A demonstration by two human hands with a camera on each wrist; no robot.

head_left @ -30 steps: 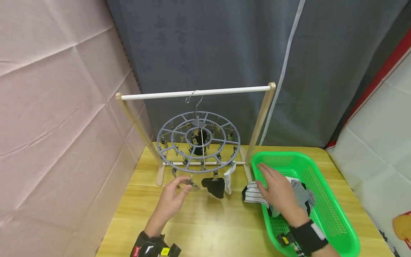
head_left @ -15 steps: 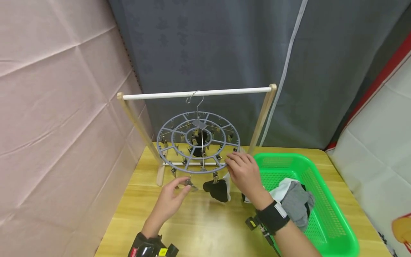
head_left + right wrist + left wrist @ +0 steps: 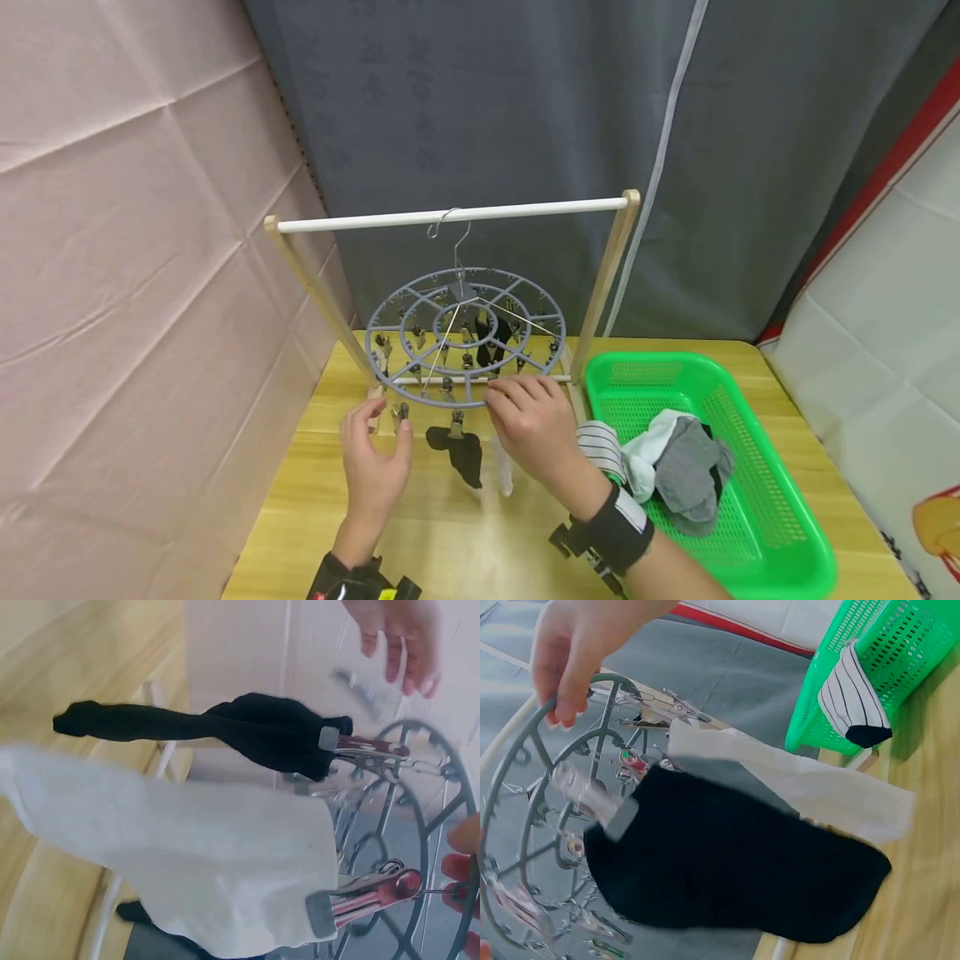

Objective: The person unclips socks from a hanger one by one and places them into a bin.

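A round grey clip hanger [image 3: 465,333] hangs by its hook from the white rod [image 3: 450,218] of a wooden rack. My right hand [image 3: 528,417] grips the hanger's near rim [image 3: 525,742], fingers curled over it. A black sock [image 3: 457,450] and a white sock [image 3: 502,477] hang from clips on that rim, side by side [image 3: 225,727] [image 3: 172,847]. My left hand [image 3: 372,454] is raised with fingers relaxed, just below an empty clip [image 3: 401,411], holding nothing; it shows in the right wrist view [image 3: 401,637].
A green basket [image 3: 757,533] stands at the right of the wooden table [image 3: 465,542], holding grey and white socks. A striped sock [image 3: 600,450] drapes over its near rim [image 3: 855,697]. A pink wall is on the left, a grey curtain behind.
My right hand left the basket, took the hanger's rim and turned it, carrying the two hung socks leftward. My left hand let go of the clip it pinched.
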